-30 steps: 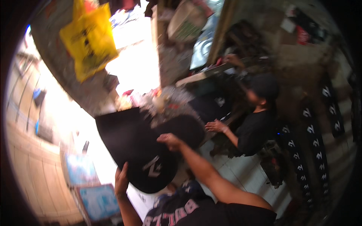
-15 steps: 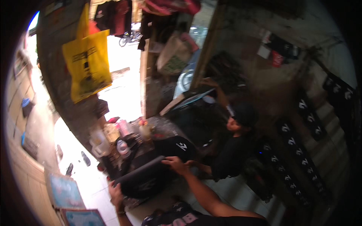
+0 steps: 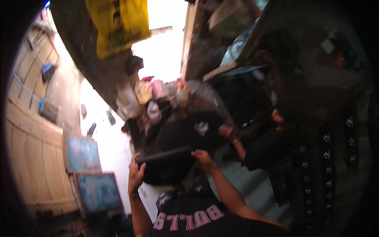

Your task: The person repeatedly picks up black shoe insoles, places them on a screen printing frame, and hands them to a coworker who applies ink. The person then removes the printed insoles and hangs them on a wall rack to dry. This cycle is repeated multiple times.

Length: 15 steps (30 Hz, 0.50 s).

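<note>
A length of black cloth (image 3: 167,158) is stretched between my two hands, its near part hanging down in front of me. My left hand (image 3: 136,175) grips its left end, thumb on top. The right end is pinched in the fingers of my right hand (image 3: 203,159). Just beyond, more black fabric with a white printed emblem (image 3: 201,127) lies on the worktable. Whether this and the held cloth are one piece I cannot tell. A co-worker's hand (image 3: 227,132) reaches to the right edge of the printed fabric.
Bottles (image 3: 154,111) and a whitish jug (image 3: 127,100) crowd the table's far left. Two framed screens (image 3: 98,191) lean at the lower left. The co-worker (image 3: 264,148) stands at the right, near dark printed strips (image 3: 327,173). A yellow bag (image 3: 118,27) hangs by the doorway.
My view has shifted, so the scene sits higher and farther right. The held cloth is nearer my body. The co-worker's hand has moved from beside my right hand to the printed fabric's edge.
</note>
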Motion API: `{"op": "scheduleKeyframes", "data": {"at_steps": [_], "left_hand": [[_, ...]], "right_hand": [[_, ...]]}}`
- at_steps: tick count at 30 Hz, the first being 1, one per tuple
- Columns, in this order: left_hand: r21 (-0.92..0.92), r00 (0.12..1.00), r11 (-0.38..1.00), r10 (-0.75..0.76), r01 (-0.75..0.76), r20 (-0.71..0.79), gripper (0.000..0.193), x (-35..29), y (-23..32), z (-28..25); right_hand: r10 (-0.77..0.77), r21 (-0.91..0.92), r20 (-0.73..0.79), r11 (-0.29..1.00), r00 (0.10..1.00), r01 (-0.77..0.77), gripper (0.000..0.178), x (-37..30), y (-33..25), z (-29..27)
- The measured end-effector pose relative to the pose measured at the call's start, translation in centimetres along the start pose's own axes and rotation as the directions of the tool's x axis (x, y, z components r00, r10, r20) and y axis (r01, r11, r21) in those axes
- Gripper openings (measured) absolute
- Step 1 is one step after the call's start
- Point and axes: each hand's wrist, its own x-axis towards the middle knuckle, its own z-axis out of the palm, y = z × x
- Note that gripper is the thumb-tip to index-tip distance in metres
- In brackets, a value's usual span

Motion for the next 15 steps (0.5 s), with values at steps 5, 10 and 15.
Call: {"op": "scheduleKeyframes", "data": {"at_steps": [5,10,15], "left_hand": [[-0.064,0.984,0.984,-0.171,0.168,-0.049,0.019,-2.9,-0.1,-1.2],[-0.087,0.917,0.956,-0.293,0.279,-0.270,0.017,-4.9,0.1,-2.1],[-0.092,0.843,0.946,-0.320,0.312,-0.433,0.017,-5.6,-0.7,-1.7]], "right_hand": [[0.311,-0.259,-0.065,0.912,0.948,-0.317,0.014,2.9,3.6,-0.9],[0.007,-0.764,-0.162,0.632,0.987,-0.129,0.024,8.4,4.1,-4.1],[-0.023,-0.901,-0.321,0.317,0.947,-0.297,0.064,12.8,3.1,-9.1]]}}
